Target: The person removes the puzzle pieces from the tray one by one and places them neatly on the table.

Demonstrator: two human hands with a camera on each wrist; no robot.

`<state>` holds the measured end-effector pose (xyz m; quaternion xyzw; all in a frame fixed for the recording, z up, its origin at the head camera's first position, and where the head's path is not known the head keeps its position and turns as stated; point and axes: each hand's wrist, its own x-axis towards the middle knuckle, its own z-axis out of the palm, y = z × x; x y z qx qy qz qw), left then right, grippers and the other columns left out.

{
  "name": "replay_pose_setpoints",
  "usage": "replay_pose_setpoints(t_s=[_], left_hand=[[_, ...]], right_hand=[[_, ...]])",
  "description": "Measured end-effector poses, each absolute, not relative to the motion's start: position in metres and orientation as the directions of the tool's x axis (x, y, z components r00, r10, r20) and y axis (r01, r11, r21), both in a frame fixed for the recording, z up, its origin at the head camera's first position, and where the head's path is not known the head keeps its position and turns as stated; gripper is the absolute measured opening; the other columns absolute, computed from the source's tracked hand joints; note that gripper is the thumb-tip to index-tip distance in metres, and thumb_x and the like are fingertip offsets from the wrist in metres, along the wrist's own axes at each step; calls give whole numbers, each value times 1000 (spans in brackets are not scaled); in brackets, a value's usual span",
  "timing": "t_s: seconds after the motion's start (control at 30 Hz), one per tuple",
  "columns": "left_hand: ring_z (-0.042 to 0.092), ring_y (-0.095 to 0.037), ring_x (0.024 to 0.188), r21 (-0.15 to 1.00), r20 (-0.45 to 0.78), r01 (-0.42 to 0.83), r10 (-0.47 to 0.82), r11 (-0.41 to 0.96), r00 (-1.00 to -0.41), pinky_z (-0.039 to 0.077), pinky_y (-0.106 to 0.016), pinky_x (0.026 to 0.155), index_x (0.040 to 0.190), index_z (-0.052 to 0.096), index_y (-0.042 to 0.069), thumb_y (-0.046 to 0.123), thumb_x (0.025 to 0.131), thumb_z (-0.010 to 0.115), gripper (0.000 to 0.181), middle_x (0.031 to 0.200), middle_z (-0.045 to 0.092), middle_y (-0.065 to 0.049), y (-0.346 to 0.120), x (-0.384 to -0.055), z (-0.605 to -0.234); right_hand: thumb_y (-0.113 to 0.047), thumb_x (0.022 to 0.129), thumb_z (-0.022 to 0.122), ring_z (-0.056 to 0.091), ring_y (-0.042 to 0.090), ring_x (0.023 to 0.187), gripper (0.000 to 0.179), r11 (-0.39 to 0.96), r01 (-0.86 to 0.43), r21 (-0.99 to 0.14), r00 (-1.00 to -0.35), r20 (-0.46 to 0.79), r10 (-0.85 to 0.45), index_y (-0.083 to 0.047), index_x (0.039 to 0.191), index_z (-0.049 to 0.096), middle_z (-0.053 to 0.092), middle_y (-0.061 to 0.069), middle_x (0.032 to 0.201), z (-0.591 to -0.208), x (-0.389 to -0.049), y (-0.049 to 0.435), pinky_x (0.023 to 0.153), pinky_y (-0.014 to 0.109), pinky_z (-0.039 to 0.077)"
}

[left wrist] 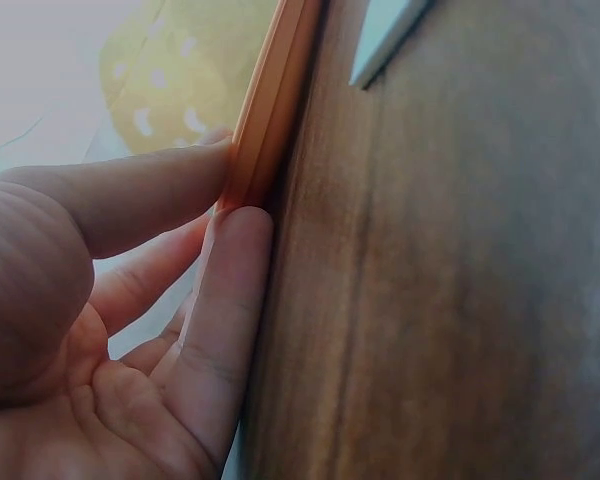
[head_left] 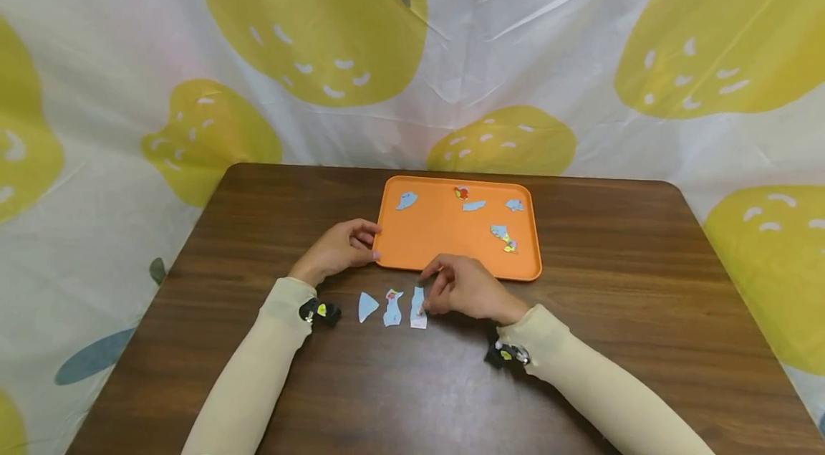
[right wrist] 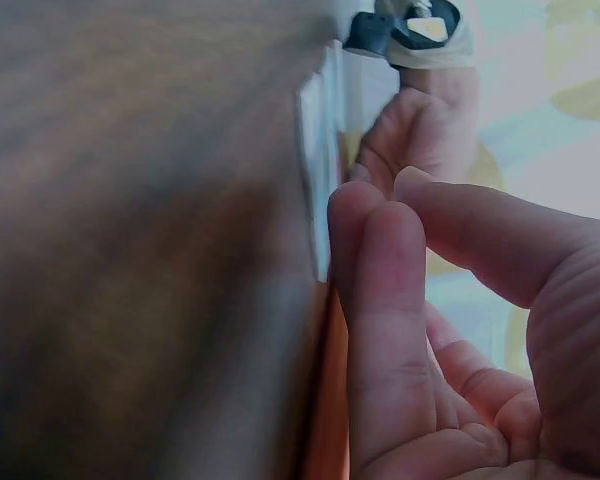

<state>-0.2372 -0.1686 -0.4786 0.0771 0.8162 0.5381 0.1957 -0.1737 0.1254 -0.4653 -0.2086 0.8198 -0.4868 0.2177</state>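
Observation:
At the left rim of an orange tray (head_left: 438, 233), my left hand (head_left: 338, 247) holds the edge, its thumb (left wrist: 150, 190) on one side and a finger (left wrist: 230, 290) against the other. My right hand (head_left: 467, 286) is bent beside a long light-blue puzzle piece (head_left: 417, 301), fingertips at its right edge; no piece shows between thumb and fingers (right wrist: 385, 290) in the right wrist view. To its left lie a wavy blue piece with a red patch (head_left: 392, 308) and a plain, roughly triangular piece (head_left: 367, 307), the three forming a row on the table in front of the tray.
Several more pieces lie in the tray: a blue one (head_left: 407, 200) at the left, a red one (head_left: 461, 193) and a blue strip (head_left: 473, 206) at the back, others at the right. Behind the brown table (head_left: 612, 247) hangs a fruit-print cloth (head_left: 515, 46).

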Motion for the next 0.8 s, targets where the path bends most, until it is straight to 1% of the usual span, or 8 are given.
replay_pose_setpoints(t_s=[0.13, 0.33, 0.47, 0.63, 0.7, 0.8], left_hand=[[61, -19, 88, 913, -238, -94, 331, 398, -913, 55, -21, 73, 138, 65, 8, 7, 89, 84, 52, 116, 61, -13, -169, -237, -479], [62, -19, 89, 911, -247, -102, 331, 400, -911, 56, -22, 75, 138, 65, 9, 7, 89, 84, 52, 117, 61, -13, -168, -237, -480], [62, -19, 89, 908, -245, -96, 331, 408, -911, 56, -22, 75, 137, 66, 10, 8, 90, 85, 51, 117, 62, -13, -168, -237, -479], [62, -19, 89, 905, -230, -77, 332, 418, -915, 55, -22, 75, 137, 66, 9, 9, 90, 84, 51, 117, 62, -14, -168, -236, -477], [62, -18, 88, 906, -230, -76, 333, 416, -914, 55, -22, 74, 138, 65, 8, 9, 90, 85, 52, 117, 62, -14, -167, -236, -477], [62, -18, 88, 907, -232, -79, 334, 413, -914, 55, -21, 74, 138, 65, 7, 9, 90, 85, 52, 117, 62, -14, -168, -237, -478]], right_hand=[[-10, 84, 86, 75, 22, 70, 48, 409, -112, -905, -824, -146, -547, 1, 125, 64, 75, 5, 84, -458, -179, 127, 67, 35, 62], [-12, 86, 86, 78, 31, 75, 48, 377, -92, -921, -842, -131, -523, 0, 126, 64, 75, 9, 87, -447, -188, 127, 69, 38, 63], [-13, 87, 85, 76, 29, 72, 47, 360, -118, -926, -855, -90, -511, 2, 126, 64, 76, 9, 85, -443, -194, 124, 67, 38, 62], [-12, 89, 83, 72, 25, 67, 44, 345, -137, -928, -870, -54, -491, 3, 126, 64, 75, 11, 82, -436, -200, 119, 67, 46, 63], [-13, 89, 83, 70, 24, 68, 43, 354, -146, -924, -877, -45, -479, 2, 126, 65, 74, 10, 83, -434, -203, 117, 66, 44, 62], [-15, 89, 84, 70, 23, 72, 43, 374, -172, -911, -883, -25, -468, 1, 125, 67, 75, 8, 85, -432, -210, 115, 65, 36, 58]])
